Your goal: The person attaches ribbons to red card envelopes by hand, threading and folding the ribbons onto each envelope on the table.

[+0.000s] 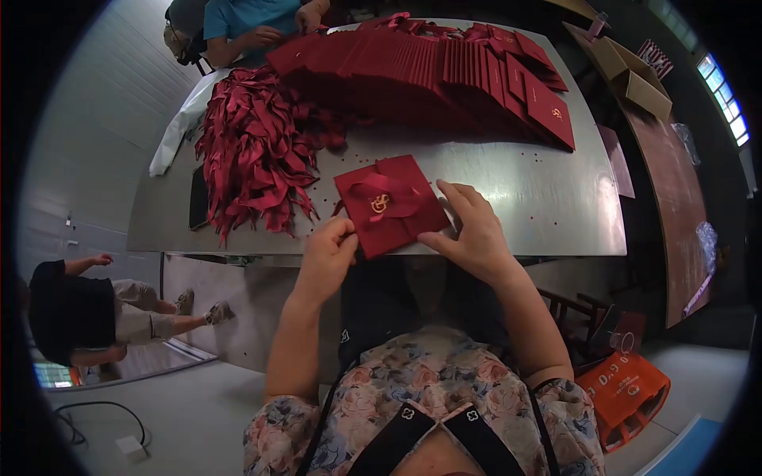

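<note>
A dark red gift bag [413, 222] with a gold emblem lies flat and slightly turned at the table's front edge. Across its front runs a loose red ribbon [403, 198]. My left hand [329, 247] is closed, pinching at the bag's lower left edge; whether ribbon is also between the fingers is hidden. At the bag's right side, my right hand [475, 230] has its thumb by the lower right corner and its fingers stretched apart along the edge. Left of the bag is a big heap of red ribbons [258, 151].
A long row of stacked red bags [429, 75] crosses the back of the metal table [571, 202]. Behind it a person in a blue shirt [238, 16] handles something. Another person [75, 313] stands at left. An orange bag [627, 393] and cardboard box [631, 75] are at right.
</note>
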A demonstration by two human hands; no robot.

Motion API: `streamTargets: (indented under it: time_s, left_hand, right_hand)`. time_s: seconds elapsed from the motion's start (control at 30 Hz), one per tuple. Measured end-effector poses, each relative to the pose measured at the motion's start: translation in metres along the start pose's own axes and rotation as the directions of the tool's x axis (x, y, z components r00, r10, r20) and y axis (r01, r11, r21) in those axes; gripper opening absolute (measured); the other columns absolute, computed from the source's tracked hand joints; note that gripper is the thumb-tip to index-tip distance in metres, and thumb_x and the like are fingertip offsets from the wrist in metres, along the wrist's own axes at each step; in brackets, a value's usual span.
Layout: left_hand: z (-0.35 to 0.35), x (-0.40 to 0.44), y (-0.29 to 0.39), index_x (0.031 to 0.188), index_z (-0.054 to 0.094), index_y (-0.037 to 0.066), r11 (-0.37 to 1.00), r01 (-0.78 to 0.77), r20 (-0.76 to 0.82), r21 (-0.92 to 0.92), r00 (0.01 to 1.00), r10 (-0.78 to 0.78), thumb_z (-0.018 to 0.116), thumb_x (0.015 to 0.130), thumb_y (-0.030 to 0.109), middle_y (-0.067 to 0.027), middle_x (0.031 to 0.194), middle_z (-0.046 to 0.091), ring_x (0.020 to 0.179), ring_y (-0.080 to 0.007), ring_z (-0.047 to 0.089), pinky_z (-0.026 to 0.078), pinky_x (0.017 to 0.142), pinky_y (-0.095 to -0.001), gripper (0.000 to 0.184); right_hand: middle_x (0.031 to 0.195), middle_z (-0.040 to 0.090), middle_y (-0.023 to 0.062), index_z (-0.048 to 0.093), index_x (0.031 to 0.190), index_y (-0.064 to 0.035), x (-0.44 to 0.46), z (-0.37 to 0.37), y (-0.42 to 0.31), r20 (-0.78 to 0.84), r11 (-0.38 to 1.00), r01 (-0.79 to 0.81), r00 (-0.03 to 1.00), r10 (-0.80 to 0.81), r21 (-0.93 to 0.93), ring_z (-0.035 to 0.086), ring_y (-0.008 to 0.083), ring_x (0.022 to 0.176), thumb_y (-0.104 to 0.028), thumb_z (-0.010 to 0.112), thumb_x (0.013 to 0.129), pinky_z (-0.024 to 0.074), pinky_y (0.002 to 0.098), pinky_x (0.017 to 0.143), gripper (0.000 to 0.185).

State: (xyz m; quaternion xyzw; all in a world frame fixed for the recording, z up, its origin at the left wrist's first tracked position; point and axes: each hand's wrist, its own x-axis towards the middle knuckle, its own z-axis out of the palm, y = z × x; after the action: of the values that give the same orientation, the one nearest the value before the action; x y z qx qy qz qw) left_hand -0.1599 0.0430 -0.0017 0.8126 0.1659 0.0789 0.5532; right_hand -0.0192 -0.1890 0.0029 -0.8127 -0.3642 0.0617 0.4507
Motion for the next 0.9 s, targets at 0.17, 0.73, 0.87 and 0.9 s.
streamTargets:
  time_s: [0.17,0.73,0.87,0.9]
  left_hand:
    - [0.035,0.006,0.014,0.095,0.061,-0.004,0.973,-0.061,0.060,-0.224,0.995,0.076,0.058,0.088,-0.003,-0.0048,0.090,0.056,0.070,-0.0098,0.057,0.047,0.062,-0.0244,0.007]
    - [0.016,-0.010,0.013,0.085,0.061,-0.003,0.994,0.081,0.140,0.073,0.986,-0.091,0.056,0.097,0.015,-0.0138,0.072,0.058,0.067,-0.0240,0.055,0.046,0.068,-0.0331,0.022]
    - [0.017,-0.013,0.009,0.085,0.062,-0.002,0.986,0.051,0.092,0.156,0.994,-0.066,0.054,0.097,0.016,-0.0158,0.073,0.061,0.068,-0.0253,0.059,0.046,0.067,-0.0348,0.023]
    - [0.015,-0.016,0.007,0.085,0.062,-0.002,0.987,0.046,0.089,0.154,0.994,-0.061,0.054,0.097,0.016,-0.0158,0.073,0.061,0.068,-0.0253,0.059,0.046,0.067,-0.0348,0.023]
  right_hand:
    - [0.132,0.055,0.0184,0.061,0.127,0.0005,0.014,0.013,0.010,-0.009,0.945,0.158,0.986,-0.167,-0.285,0.056,0.0360,0.119,-0.025,0.083,0.075,0.0467,0.0423,0.100,0.062]
    - [0.131,0.057,0.0092,0.065,0.125,-0.0057,0.014,0.014,0.009,0.009,0.972,0.042,0.999,-0.041,-0.231,0.051,0.0296,0.125,-0.029,0.083,0.071,0.0363,0.0411,0.108,0.062]
    - [0.130,0.057,0.0095,0.065,0.125,-0.0058,0.014,0.015,0.011,0.005,0.971,0.059,0.998,-0.059,-0.230,0.051,0.0301,0.125,-0.029,0.084,0.070,0.0365,0.0412,0.108,0.062]
    - [0.130,0.058,0.0100,0.065,0.124,-0.0061,0.014,0.016,0.012,-0.006,0.970,0.075,0.997,-0.078,-0.231,0.051,0.0304,0.125,-0.030,0.084,0.069,0.0373,0.0423,0.107,0.062]
